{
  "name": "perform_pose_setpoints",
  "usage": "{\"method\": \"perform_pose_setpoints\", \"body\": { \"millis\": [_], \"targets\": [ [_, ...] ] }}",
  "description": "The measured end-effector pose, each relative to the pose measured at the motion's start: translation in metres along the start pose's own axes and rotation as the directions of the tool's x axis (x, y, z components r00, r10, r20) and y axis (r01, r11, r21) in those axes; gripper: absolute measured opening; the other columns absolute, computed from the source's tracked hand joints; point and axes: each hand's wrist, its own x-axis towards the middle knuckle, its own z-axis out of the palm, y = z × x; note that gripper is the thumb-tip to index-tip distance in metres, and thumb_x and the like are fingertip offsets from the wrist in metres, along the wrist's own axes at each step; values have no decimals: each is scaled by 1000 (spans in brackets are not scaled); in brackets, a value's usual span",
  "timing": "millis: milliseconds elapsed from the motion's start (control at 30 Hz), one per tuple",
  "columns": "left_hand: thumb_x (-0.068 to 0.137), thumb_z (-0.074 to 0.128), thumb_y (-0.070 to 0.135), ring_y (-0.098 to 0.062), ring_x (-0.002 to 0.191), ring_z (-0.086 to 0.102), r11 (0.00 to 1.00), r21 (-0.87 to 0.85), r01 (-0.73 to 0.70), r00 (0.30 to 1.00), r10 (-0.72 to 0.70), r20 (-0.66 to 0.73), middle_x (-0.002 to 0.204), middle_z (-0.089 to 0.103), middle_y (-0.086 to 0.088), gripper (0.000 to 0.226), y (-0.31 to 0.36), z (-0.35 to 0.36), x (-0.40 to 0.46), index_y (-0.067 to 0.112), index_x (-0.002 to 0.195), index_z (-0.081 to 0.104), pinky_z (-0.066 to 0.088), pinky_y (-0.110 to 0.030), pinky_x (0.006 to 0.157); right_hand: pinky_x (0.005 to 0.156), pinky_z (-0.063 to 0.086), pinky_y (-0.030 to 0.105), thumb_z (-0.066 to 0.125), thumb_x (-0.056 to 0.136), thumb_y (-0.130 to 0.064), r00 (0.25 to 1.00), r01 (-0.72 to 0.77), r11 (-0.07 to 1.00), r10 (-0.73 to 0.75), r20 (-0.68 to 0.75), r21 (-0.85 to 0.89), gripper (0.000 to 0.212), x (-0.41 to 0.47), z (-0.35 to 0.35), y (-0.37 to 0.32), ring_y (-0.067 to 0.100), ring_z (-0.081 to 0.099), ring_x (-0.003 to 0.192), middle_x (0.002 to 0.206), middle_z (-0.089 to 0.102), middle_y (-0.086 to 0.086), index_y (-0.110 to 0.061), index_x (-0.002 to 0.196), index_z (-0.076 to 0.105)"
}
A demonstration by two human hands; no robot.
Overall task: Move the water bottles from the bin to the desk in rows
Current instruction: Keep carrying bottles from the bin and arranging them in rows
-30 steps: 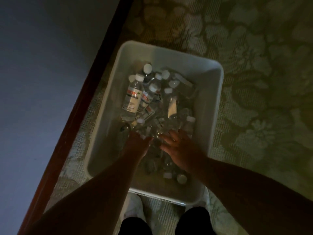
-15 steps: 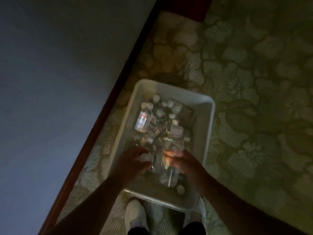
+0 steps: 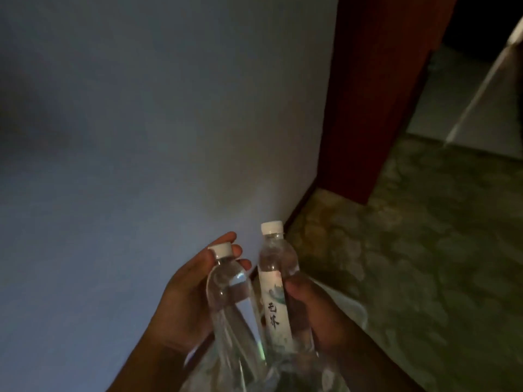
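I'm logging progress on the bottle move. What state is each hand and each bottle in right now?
Left hand: grips the clear bottle, fingers curled near its cap.
Right hand: grips the labelled bottle around its body.
Clear bottle: capped, roughly upright, held in the air.
Labelled bottle: capped, roughly upright, held in the air beside the clear one.
Desk: no bottles on the part in view.
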Motion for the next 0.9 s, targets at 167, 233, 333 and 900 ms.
{"method": "perform_pose_setpoints", "body": {
  "millis": [167,233,333,900],
  "targets": [
    [78,67,32,-31,89,70,969,48,-241,970,242,-9,102,69,-15,46,124,59,-75,10,119,72,58,-49,79,57,53,30,67,68,-46,968,221,972,-209,137,-79,32,-55,82,-107,19,70,64,73,73,5,-20,85,74],
    [70,77,31,-29,83,70,921,132,-366,923,378,-77,95,70,-14,45,170,84,-118,11,111,72,58,-47,77,56,54,28,64,67,-50,933,287,954,-259,248,-83,35,-88,120,-143,20,71,65,76,74,8,-21,84,72],
    [63,81,29,-27,73,70,820,278,-500,822,551,-146,83,71,-15,41,218,108,-184,13,97,64,59,-43,69,60,56,22,71,61,-55,841,423,899,-343,419,-112,36,-137,177,-184,15,76,76,86,78,0,-35,90,74],
    [88,60,32,-27,87,72,450,765,-462,240,893,-381,95,73,-10,37,302,104,-621,19,121,69,58,-34,74,71,57,37,65,75,-50,208,545,839,-149,967,12,63,-366,450,-132,27,70,82,102,67,16,-16,127,55]
  ]
}}
